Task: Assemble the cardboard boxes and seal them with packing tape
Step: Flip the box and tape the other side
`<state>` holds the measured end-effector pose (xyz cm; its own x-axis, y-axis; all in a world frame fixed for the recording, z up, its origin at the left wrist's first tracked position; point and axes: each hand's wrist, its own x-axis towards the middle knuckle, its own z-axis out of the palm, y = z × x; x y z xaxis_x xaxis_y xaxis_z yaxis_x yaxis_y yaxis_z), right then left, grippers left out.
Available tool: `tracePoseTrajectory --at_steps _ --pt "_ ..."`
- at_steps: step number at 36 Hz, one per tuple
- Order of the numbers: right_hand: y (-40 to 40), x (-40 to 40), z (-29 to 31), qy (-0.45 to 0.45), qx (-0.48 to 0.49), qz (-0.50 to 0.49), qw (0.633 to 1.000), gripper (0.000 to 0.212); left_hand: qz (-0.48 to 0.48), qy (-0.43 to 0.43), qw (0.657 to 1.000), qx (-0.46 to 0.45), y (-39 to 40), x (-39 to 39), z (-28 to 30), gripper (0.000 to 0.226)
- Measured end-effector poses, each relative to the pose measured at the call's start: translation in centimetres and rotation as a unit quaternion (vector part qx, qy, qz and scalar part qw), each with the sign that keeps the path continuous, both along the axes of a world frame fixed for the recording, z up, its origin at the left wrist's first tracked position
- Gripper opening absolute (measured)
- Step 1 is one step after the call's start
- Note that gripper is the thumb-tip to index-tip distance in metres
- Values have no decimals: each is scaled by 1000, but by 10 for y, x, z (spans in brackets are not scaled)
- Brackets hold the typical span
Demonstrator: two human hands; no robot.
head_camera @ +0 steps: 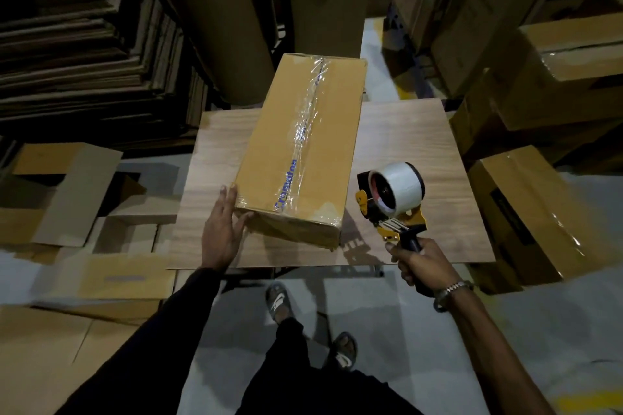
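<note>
Taped box [300, 152] on tabletop [404, 145]
Left hand [220, 229] flat against box corner; right hand [418, 261] grips tape dispenser [392, 200] beside it

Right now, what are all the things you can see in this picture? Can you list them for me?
cardboard box: one, tan, closed, on the table, clear tape along its top seam
tape dispenser: one, yellow and black with a white roll, above the table's right side
table: one, light wood, centre
flattened boxes: several, brown, on the floor at left
stacked cardboard sheets: a tall pile, dark brown, upper left
taped boxes: several, tan, stacked at right
sandals: two, dark, on the grey floor
left hand: open, touching the box's near left corner
right hand: gripping the dispenser's handle
</note>
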<state>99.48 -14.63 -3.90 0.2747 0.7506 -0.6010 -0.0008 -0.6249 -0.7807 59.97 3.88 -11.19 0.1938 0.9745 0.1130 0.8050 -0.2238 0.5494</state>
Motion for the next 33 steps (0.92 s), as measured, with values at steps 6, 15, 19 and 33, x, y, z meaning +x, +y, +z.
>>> tracePoseTrajectory --at_steps 6,15,19,33 --pt "41 -19 7 -13 32 -72 997 26 142 -230 959 -87 -18 14 -10 74" --pt "140 -23 19 -250 53 -73 964 16 278 -371 854 -235 -9 102 6 120" --pt "189 -19 24 -389 64 -57 917 25 239 -392 862 -215 9 89 3 124" --pt "258 -11 36 -515 49 -43 855 20 100 -369 889 -253 121 -43 28 53"
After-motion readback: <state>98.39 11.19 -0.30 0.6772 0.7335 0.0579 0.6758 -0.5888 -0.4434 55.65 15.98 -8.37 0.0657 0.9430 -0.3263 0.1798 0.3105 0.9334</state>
